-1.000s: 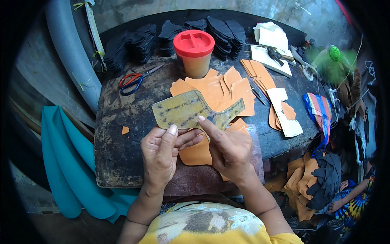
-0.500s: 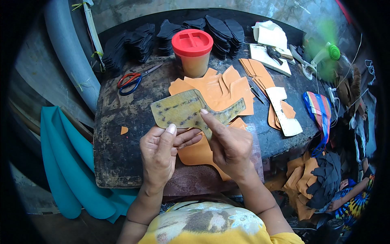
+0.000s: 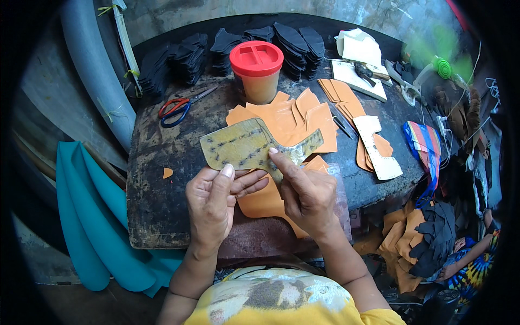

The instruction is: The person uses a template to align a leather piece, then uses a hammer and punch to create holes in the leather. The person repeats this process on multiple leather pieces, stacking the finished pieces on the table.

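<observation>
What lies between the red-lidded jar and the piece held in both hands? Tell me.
In the head view, orange cut pieces lie fanned on the table between the red-lidded jar and the yellowish piece held by both hands.

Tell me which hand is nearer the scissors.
Left. The left hand is below and slightly right of the scissors; the right hand is farther right, across the yellowish cut piece.

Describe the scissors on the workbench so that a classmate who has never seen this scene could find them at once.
Start at the dark, worn workbench and go to its far left part, left of the red-lidded jar. The scissors lie flat there, before the stacks of black cut pieces. Nothing else has one red and one blue handle loop.
</observation>
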`<act>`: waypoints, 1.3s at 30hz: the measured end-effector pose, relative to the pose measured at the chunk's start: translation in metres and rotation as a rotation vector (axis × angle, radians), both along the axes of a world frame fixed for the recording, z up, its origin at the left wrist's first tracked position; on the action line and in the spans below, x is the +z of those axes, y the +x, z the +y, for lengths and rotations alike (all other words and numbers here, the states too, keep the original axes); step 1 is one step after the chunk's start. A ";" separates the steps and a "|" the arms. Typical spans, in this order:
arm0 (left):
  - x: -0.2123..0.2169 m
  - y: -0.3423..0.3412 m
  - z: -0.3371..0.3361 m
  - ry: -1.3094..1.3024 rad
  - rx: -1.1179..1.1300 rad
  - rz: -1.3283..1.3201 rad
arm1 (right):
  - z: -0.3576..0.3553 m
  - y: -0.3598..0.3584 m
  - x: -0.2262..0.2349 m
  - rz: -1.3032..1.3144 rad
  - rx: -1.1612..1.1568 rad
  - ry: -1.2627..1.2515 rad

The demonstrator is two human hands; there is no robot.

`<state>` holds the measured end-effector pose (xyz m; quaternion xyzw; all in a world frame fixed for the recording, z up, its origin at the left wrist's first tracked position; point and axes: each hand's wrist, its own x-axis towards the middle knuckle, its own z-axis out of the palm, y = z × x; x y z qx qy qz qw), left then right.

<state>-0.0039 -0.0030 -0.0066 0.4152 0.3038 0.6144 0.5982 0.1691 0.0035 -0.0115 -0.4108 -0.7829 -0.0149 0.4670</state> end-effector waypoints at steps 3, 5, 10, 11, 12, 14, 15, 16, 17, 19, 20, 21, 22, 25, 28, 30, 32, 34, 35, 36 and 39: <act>0.000 0.000 -0.001 -0.002 -0.005 -0.005 | -0.001 0.000 0.001 -0.006 0.003 0.007; 0.000 0.000 -0.001 -0.002 -0.004 -0.009 | -0.001 0.000 0.002 -0.014 0.003 0.006; 0.001 0.000 -0.002 -0.024 -0.018 -0.093 | 0.001 -0.003 0.008 -0.041 -0.014 -0.010; 0.001 0.001 -0.002 -0.024 -0.008 -0.065 | 0.002 -0.004 0.008 -0.037 -0.016 -0.030; 0.000 0.001 -0.001 -0.021 -0.004 -0.066 | 0.003 -0.004 0.008 -0.044 -0.015 -0.021; 0.000 0.001 0.000 -0.011 -0.008 -0.041 | 0.004 -0.005 0.008 -0.041 -0.002 -0.039; -0.001 0.000 0.000 -0.007 -0.014 -0.015 | 0.004 -0.005 0.008 -0.015 0.011 0.020; -0.001 -0.001 0.000 -0.010 -0.026 -0.011 | 0.003 -0.005 0.007 0.000 0.031 0.037; -0.001 -0.001 0.000 -0.002 -0.017 0.005 | 0.003 -0.005 0.007 0.016 0.052 0.053; -0.001 -0.001 0.000 0.004 -0.038 -0.036 | 0.002 -0.006 0.007 0.038 0.075 0.036; 0.000 0.000 0.000 0.000 -0.020 -0.023 | 0.002 -0.006 0.007 0.049 0.083 0.028; 0.000 0.001 0.000 -0.006 -0.016 -0.043 | 0.002 -0.007 0.007 0.046 0.075 0.034; 0.000 0.001 -0.001 -0.012 -0.022 -0.087 | 0.002 -0.007 0.007 0.045 0.068 0.038; 0.002 0.002 -0.002 -0.025 -0.030 -0.093 | 0.003 -0.008 0.008 -0.008 0.038 0.028; 0.001 0.002 -0.001 -0.015 -0.034 -0.079 | 0.003 -0.008 0.007 0.025 0.074 0.038; 0.001 0.001 0.000 -0.004 -0.040 -0.078 | 0.002 -0.008 0.006 0.044 0.112 0.050; 0.000 0.000 0.000 -0.001 -0.038 -0.081 | 0.001 -0.006 0.004 0.040 0.140 0.072; -0.002 0.001 -0.001 -0.001 -0.046 -0.117 | 0.002 -0.007 0.003 -0.007 0.122 0.084; -0.002 0.000 0.000 0.003 -0.043 -0.096 | 0.002 -0.006 0.003 -0.040 0.117 0.060; -0.003 0.000 0.000 0.004 -0.051 -0.103 | 0.003 -0.007 0.003 -0.032 0.108 0.081; -0.003 0.000 -0.001 -0.005 -0.051 -0.099 | 0.004 -0.007 0.004 -0.057 0.082 0.043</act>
